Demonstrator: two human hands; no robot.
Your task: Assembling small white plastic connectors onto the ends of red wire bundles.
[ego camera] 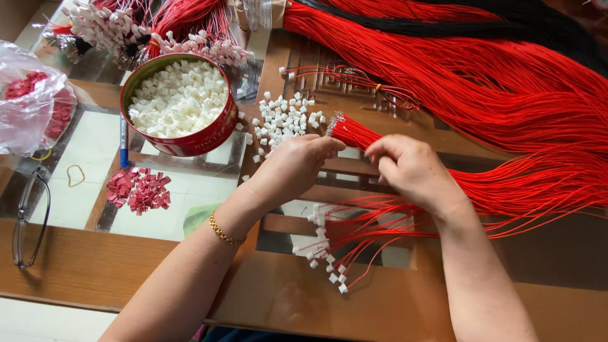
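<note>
two hands on a bundle of red wires

the left hand (pixel 297 166) and the right hand (pixel 408 170) meet over the middle of the glass-topped wooden table (pixel 82 266). both are closed around a bundle of thin red wires (pixel 354 133) whose bare metal tips fan out just above the left fingertips. the left hand pinches near the tips, the right grips the bundle a little further back, and the wires trail off to the right from under it. a gold bracelet (pixel 223 232) sits on the left wrist.

just below the hands lies a loose group of finished red wires with small white plastic connectors (pixel 324 250) on their ends, spread toward the table's near edge. just above the left hand is a scatter of loose white connectors (pixel 282 120) on the table. to their left stands a round red tin (pixel 183 104) filled with the same white pieces.

a small heap of red connectors (pixel 139 190) lies left of the left forearm, below the tin. a large mass of long red wire (pixel 506 82) covers the upper right. spectacles (pixel 28 218) rest at the far left edge, near a clear plastic bag (pixel 31 101) holding red pieces.
</note>
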